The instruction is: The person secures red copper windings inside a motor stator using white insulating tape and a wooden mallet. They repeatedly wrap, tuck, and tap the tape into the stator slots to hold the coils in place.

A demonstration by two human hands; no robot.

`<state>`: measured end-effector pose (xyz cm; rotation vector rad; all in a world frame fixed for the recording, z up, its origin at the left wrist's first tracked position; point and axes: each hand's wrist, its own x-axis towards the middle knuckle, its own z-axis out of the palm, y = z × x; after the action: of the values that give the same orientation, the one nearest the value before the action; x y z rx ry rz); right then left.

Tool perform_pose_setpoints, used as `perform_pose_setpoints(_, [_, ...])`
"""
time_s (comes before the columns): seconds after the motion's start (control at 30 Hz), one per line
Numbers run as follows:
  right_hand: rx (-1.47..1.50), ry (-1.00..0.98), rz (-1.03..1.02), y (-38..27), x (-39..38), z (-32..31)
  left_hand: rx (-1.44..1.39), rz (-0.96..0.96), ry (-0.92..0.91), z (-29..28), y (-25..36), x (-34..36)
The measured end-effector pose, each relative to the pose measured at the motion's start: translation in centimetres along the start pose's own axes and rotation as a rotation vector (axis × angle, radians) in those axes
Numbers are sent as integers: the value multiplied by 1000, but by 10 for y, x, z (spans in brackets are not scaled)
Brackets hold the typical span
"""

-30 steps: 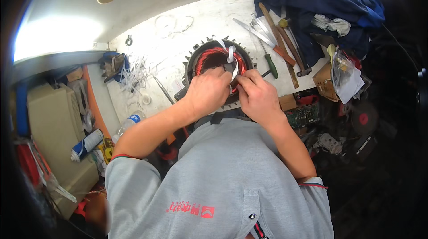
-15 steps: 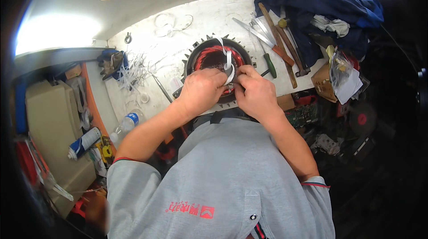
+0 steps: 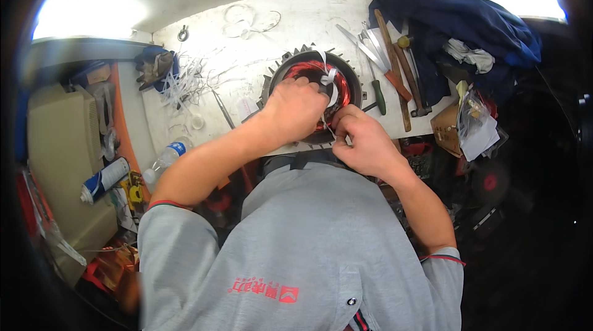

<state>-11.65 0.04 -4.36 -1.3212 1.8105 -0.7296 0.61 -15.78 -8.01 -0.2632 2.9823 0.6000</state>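
Note:
A finned motor stator [image 3: 357, 87] sits at the near edge of the white table, with red copper windings [image 3: 301, 70] inside its ring. White lacing tape [image 3: 331, 79] loops from the far rim across the windings and down toward my hands. My left hand [image 3: 295, 110] reaches over the ring's left side, its fingers curled down into the bore; the fingertips are hidden. At the near right of the windings, my right hand [image 3: 365, 144] is closed in a pinch on a strand of the white tape, its fingers bent at the rim.
To the right lie a green-handled screwdriver [image 3: 378, 97], a knife [image 3: 395, 84], a hammer [image 3: 412, 80] and a wooden stick [image 3: 389, 46]. Tape scraps [image 3: 185, 84] and a plastic bottle [image 3: 167, 159] are on the left. A dark blue garment [image 3: 457, 16] covers the far right corner.
The hands have moved apart: my left hand has gone up and left over the bore, my right hand slightly down at the near rim. The whole view has shifted a little.

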Motion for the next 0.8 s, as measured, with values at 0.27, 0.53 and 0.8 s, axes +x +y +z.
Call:
perform_pose_setpoints(0.27, [444, -62, 382, 6, 6, 4, -241, -95, -139, -28, 2, -1])
perform_pose_setpoints(0.53, [449, -90, 398, 9, -5, 15, -78, -84, -212, -6, 14, 9])
perform_pose_setpoints(0.8, [575, 57, 272, 12, -8, 19, -320, -209, -3, -14, 6, 2])
